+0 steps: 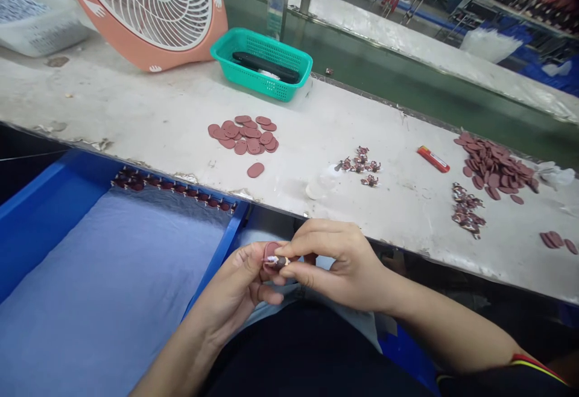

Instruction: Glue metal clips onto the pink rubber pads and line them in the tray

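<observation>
Pinching a maroon oval point(271, 251) just off the edge of the bench point(136, 95), we are working with both hands close together over our lap. Our left hand point(230, 291) is curling round the oval, its fingers closed on it, while our right hand point(335, 264) is bringing thumb and forefinger together on a tiny piece point(277, 261), white and dark, held against the oval's face. To our left, a blue tray point(90, 264) is sitting below the bench, with a row of dark pieces point(172, 189) lining its far edge. Up on the bench, a heap of ovals point(242, 134) is lying ahead of us, with one stray oval point(256, 170) nearer — and a cluster of trinkets point(359, 161) is sitting to the right, near a red lighter point(433, 158).
</observation>
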Motion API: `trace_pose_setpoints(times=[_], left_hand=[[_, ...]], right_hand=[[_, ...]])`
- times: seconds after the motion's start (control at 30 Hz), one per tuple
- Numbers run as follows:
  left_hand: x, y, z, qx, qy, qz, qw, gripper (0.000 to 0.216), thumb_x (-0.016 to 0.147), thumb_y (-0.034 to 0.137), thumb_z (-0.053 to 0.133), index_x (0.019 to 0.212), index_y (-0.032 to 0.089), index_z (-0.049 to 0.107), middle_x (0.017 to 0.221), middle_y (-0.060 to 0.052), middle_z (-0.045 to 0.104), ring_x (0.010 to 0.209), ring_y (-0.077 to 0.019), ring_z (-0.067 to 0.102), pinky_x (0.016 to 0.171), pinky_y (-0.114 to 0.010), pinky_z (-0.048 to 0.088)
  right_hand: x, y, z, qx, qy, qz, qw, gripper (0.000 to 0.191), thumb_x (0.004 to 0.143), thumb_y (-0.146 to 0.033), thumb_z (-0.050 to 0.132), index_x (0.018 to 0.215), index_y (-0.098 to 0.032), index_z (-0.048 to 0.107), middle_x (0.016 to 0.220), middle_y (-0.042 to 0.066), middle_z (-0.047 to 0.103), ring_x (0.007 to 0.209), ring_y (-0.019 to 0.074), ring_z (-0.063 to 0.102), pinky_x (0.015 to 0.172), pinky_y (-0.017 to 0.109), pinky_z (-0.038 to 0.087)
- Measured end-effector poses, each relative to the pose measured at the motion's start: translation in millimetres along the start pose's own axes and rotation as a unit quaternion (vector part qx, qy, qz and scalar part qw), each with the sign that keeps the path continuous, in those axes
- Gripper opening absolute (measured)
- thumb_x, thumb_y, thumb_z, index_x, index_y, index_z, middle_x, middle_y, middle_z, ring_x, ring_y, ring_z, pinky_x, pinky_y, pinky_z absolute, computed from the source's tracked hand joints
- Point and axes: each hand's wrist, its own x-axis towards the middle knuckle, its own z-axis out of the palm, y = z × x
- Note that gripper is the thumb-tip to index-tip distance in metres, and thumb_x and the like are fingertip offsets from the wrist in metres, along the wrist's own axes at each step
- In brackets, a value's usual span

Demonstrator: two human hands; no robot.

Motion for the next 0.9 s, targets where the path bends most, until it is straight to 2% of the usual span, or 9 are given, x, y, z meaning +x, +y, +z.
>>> trace_pose_setpoints(times=[0.07,0.13,0.23,0.3,0.4,0.6,0.7,0.77,0.9], left_hand=[[0,2,-5,0.024,0.004,0.005,1.0,0.058,0.062,0.066,0.077,0.092,0.017,0.079,0.078,-0.007,0.072,0.065,-0.0161,0.067,0.046,-0.022,0.058],[-2,1,-10,0.042,0.083,0.081,0.992,0.06,0.061,0.066,0.078,0.1,0.02,0.076,0.087,-0.006,0.073,0.069,-0.0172,0.067,0.049,-0.024,0.059],[-7,-6,-14,0.069,0.243,0.257,0.933,0.037,0.062,0.046,0.088,0.086,0.023,0.074,0.074,0.002,0.069,0.061,-0.0113,0.06,0.05,-0.019,0.054],[-9,-9,-16,0.088,0.28,0.312,0.904,0.03,0.059,0.038,0.091,0.076,0.022,0.072,0.066,0.004,0.065,0.057,-0.0099,0.055,0.05,-0.018,0.049],[-10,-9,-19,0.098,0.292,0.324,0.895,0.029,0.06,0.036,0.091,0.074,0.021,0.071,0.071,0.003,0.065,0.057,-0.0095,0.053,0.05,-0.019,0.047],[-6,2,-39,0.103,0.354,0.289,0.883,0.031,0.066,0.043,0.085,0.079,0.02,0.069,0.081,0.001,0.067,0.066,-0.0122,0.058,0.051,-0.02,0.047],[1,17,-66,0.145,0.398,0.278,0.862,0.036,0.07,0.049,0.078,0.086,0.02,0.066,0.089,-0.003,0.069,0.079,-0.0184,0.067,0.057,-0.024,0.052],[11,35,-95,0.18,0.435,0.285,0.835,0.035,0.075,0.048,0.074,0.092,0.02,0.064,0.101,-0.006,0.07,0.094,-0.0232,0.07,0.064,-0.027,0.055],[34,89,-170,0.291,0.54,0.276,0.74,0.031,0.083,0.039,0.068,0.104,0.016,0.064,0.105,-0.009,0.07,0.105,-0.0273,0.067,0.079,-0.036,0.056]], right_hand=[[1,5,5,-0.029,0.034,-0.019,0.999,0.012,0.088,-0.014,0.068,0.099,-0.015,0.072,0.083,0.005,0.072,0.064,0.0092,0.063,0.058,0.019,0.054],[3,11,14,-0.083,0.082,-0.037,0.992,0.011,0.088,-0.015,0.068,0.099,-0.015,0.071,0.084,0.006,0.071,0.065,0.0103,0.063,0.055,0.019,0.053],[6,22,36,-0.199,0.131,-0.087,0.967,0.013,0.088,-0.016,0.067,0.101,-0.012,0.069,0.08,0.007,0.07,0.069,0.0137,0.064,0.059,0.024,0.055],[9,29,53,-0.259,0.134,-0.132,0.947,0.015,0.09,-0.016,0.066,0.104,-0.011,0.068,0.078,0.007,0.071,0.069,0.0154,0.064,0.062,0.026,0.056],[16,38,75,-0.283,0.115,-0.167,0.937,0.017,0.094,-0.019,0.061,0.106,-0.01,0.068,0.078,0.007,0.071,0.068,0.0159,0.064,0.061,0.027,0.055],[35,48,103,-0.272,0.091,-0.152,0.946,0.018,0.097,-0.019,0.054,0.102,-0.011,0.069,0.075,0.005,0.069,0.066,0.0143,0.062,0.06,0.026,0.051],[36,40,105,-0.269,0.077,-0.168,0.945,0.018,0.094,-0.023,0.059,0.101,-0.01,0.068,0.069,0.003,0.066,0.058,0.0144,0.057,0.052,0.028,0.046],[31,33,99,-0.257,0.059,-0.195,0.945,0.017,0.092,-0.023,0.061,0.1,-0.009,0.067,0.065,0.002,0.065,0.052,0.0136,0.052,0.045,0.028,0.04],[14,30,75,-0.247,0.029,-0.19,0.95,0.01,0.091,-0.014,0.06,0.099,-0.01,0.065,0.064,0.002,0.065,0.049,0.0124,0.05,0.043,0.027,0.037]])
